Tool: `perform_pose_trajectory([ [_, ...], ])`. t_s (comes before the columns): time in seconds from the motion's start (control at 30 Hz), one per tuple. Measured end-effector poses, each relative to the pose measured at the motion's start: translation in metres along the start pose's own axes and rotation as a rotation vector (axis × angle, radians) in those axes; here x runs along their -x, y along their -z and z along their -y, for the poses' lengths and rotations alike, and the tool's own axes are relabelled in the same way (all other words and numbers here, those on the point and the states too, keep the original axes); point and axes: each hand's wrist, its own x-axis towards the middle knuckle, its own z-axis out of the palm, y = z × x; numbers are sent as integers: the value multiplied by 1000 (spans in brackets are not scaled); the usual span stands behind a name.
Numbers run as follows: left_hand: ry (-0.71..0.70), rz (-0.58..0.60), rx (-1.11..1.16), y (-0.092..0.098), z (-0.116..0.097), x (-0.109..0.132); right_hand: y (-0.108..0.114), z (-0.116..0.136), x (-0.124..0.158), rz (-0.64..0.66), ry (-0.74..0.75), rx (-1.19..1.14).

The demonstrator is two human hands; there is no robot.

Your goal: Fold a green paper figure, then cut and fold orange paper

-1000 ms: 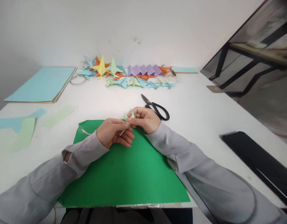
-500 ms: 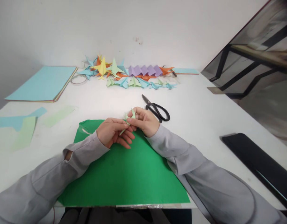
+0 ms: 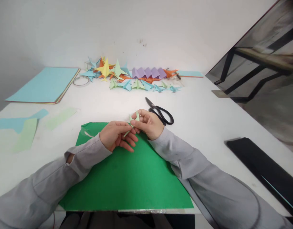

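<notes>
- Head view, background: pale wall [image 3: 146, 25] with a few dark marks; white table [image 3: 196, 127] running up to it.
- Near edge of table: green board [image 3: 127, 184], its near edge roughly along the table's, far left corner creased.
- Change over the last second: slight. Whole scene sits a little further right in view, probably head motion. Both hands keep the same pinch; the paper's prongs have shifted only a touch. Judgement: fine handling continues at one spot; no new fold can be made out.
- Folded paper piece [image 3: 131, 119]: pale green, held at the far edge of the green board, two prongs pointing away from the person, one point toward the near edge.
- Left hand [image 3: 116, 135]: thumb and forefinger pinch the piece near its near-side point; remaining fingers spread loosely, half curled.
- Right hand [image 3: 150, 124]: thumb pressed on the piece at the prongs' base, against the forefinger; other fingers bent behind, partly hidden.
- Just beyond the right hand: black scissors [image 3: 156, 107], blades toward the far edge.
- Table's far edge: folded paper figures [image 3: 105, 69] and purple pleated paper [image 3: 148, 73].
- Far left corner: paper stack [image 3: 44, 86]. Left edge: loose paper strips [image 3: 26, 135].
- Right edge: black flat object [image 3: 261, 168], identity unclear.
</notes>
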Motion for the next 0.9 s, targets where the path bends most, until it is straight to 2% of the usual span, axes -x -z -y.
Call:
perform_pose_trajectory([
  [0.6, 35, 24, 49, 2, -3, 1, 6, -7, -5, -45, 49, -89],
  [0.9, 66, -4, 63, 1, -5, 1, 8, -9, -5, -51, 69, -101],
])
